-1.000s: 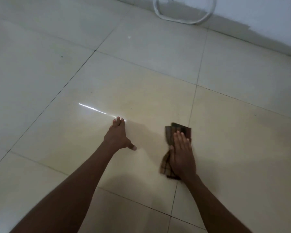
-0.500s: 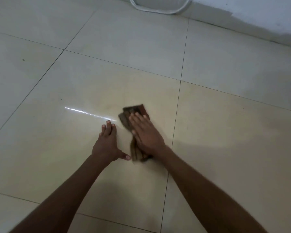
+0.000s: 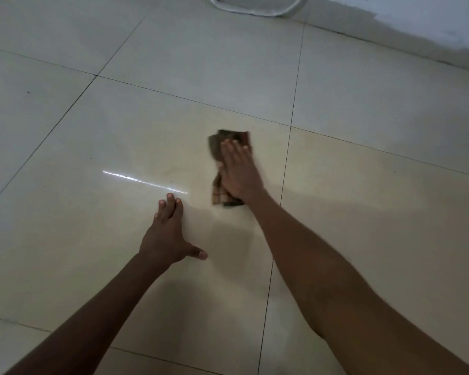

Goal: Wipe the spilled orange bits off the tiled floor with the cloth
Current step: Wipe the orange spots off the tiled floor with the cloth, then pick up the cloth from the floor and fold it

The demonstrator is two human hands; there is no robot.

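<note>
Brown checked cloth soft, limp, bunches easily; right hand flat, fingers extended, pressing it; left hand splayed, empty, bracing floor.

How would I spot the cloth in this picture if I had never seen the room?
Start at the pale tiled floor and follow the person's right hand forward. Pressed flat under that palm lies the cloth, dark brown and checked, the only dark patch on the tiles; the left hand rests bare beside it.
</note>
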